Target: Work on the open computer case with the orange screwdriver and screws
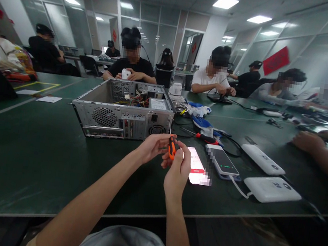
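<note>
My grey top (123,245) is closest, just below the near edge of the table (39,171), and my forearms reach over that edge. My right hand (179,169) has its thumb and fingers closed around the handle of an orange-and-black screwdriver (172,147). My left hand (153,148) is half curled at the handle's front end; how firmly it grips I can't tell. The shaft points up at the right side of the open computer case (135,125), which sits beyond my hands, between the table's near and far edges. Whether the tip touches the metal I can't make out.

I judge I'm at the lining-up stage, driver aimed at that panel. The next move calls for a straight shaft, with my left fingers guiding the front while my right does any turning.

Towards the right edge lie a lit phone (196,167), just beside my right hand, a red-and-black screwdriver (208,139) and two white power banks (263,159).
</note>
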Demonstrator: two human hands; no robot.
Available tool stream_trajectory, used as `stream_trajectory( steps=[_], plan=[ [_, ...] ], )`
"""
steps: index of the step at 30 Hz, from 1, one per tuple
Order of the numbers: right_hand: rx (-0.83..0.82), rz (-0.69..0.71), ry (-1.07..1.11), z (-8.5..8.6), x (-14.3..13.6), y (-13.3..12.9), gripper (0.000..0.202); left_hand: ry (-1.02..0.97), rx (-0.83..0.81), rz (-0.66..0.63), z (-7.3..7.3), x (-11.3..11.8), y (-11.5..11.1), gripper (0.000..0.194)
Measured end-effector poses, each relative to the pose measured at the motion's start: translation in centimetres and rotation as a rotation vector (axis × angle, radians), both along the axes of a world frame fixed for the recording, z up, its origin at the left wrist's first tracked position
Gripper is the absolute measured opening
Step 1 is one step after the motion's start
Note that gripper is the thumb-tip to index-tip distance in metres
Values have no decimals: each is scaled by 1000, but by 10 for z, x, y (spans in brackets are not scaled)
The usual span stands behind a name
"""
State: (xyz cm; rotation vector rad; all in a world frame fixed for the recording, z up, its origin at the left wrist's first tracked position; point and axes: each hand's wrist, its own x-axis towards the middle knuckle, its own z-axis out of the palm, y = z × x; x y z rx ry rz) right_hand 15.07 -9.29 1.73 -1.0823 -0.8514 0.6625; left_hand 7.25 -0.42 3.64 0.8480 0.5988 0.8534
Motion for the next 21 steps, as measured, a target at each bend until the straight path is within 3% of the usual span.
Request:
stream_trajectory(
  steps=[4,7,11,15,21],
  plan=[
    [-15,18,-10,-2,0,-1,36,-16,51,14,-3,0,1,17],
    [-8,-60,-142,-7,0,-2,35,-23,66,70,-4,0,3,19],
    [154,-244,-391,-9,0,-4,31,-6,63,123,-4,-1,6,26],
    [284,-280,-598,-7,-4,-5,20,6,79,122,-6,-1,6,35],
    [216,-341,-554,-12,-9,-3,19,30,96,212,-3,1,4,38]
  ],
)
